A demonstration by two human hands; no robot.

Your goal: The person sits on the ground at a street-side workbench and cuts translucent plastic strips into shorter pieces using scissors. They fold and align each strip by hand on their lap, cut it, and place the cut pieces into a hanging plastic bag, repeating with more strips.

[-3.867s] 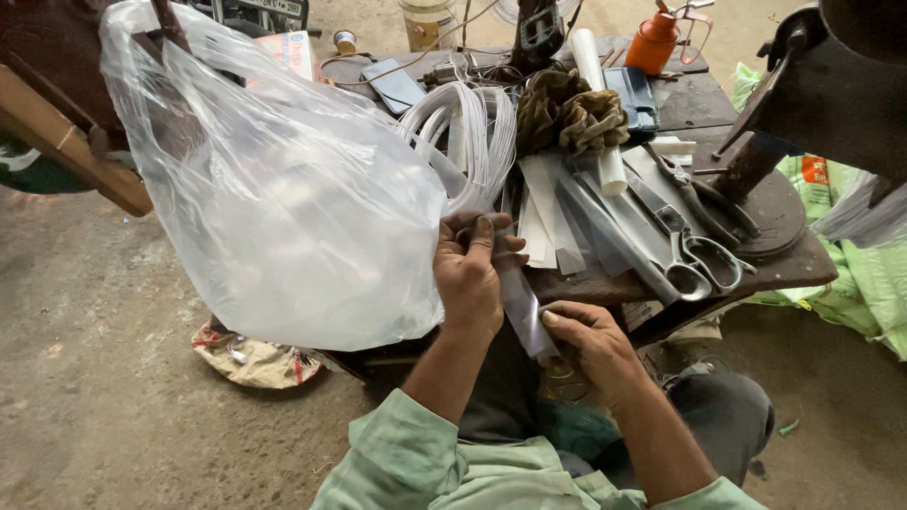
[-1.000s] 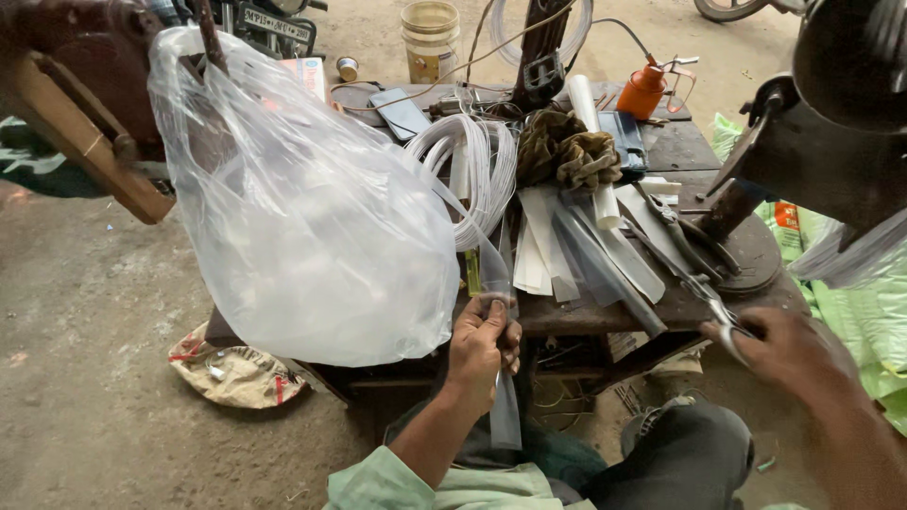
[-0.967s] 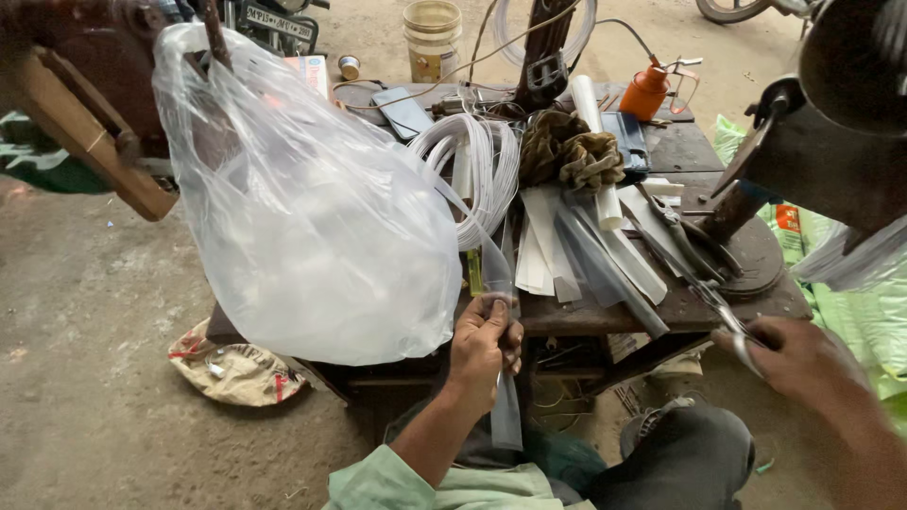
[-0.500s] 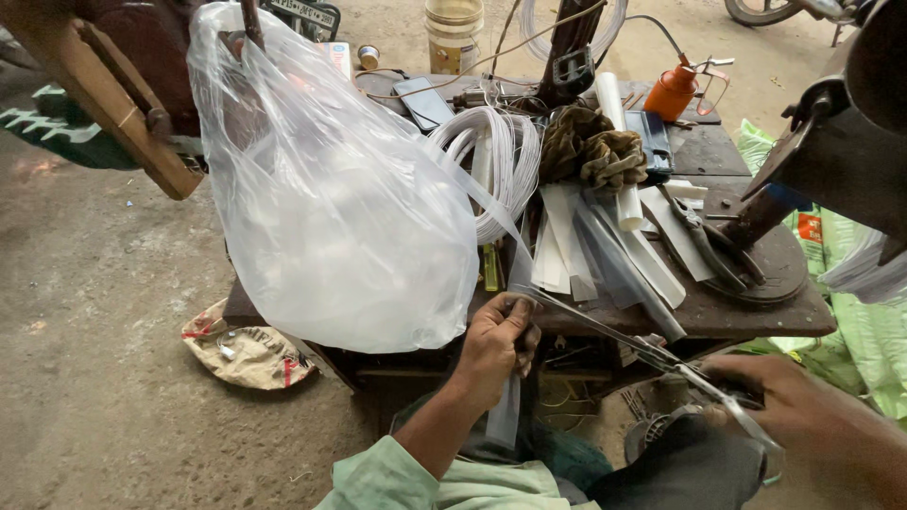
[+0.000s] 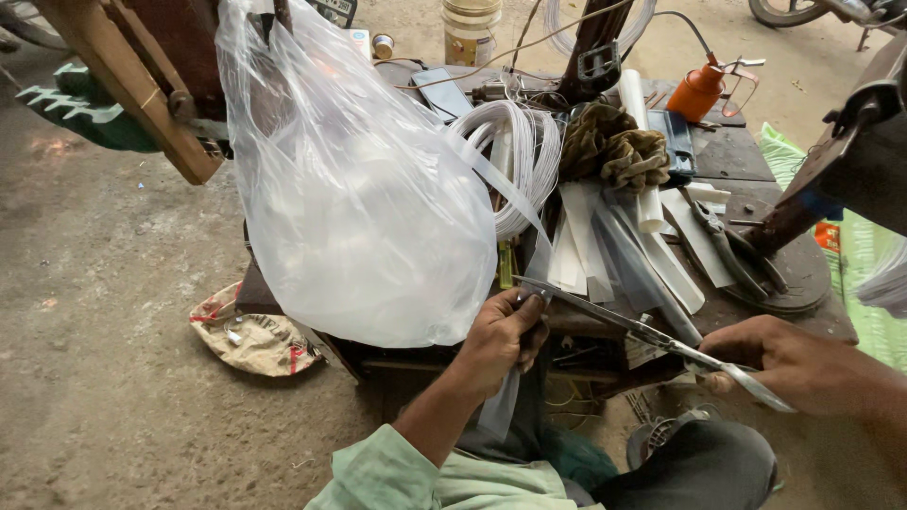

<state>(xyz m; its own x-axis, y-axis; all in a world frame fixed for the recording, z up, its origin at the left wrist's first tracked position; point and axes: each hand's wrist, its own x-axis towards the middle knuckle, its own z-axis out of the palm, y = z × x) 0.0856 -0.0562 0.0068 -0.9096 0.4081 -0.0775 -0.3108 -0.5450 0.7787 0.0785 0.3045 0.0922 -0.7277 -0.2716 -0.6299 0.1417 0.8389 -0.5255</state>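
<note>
clear plastic bag [image 5: 359, 198], orange oil can [image 5: 697, 93]

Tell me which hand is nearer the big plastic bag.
Left. The left hand pinches a clear strip just under the plastic bag, almost touching its lower edge. The right hand holds the scissors well off to the bag's right.
</note>
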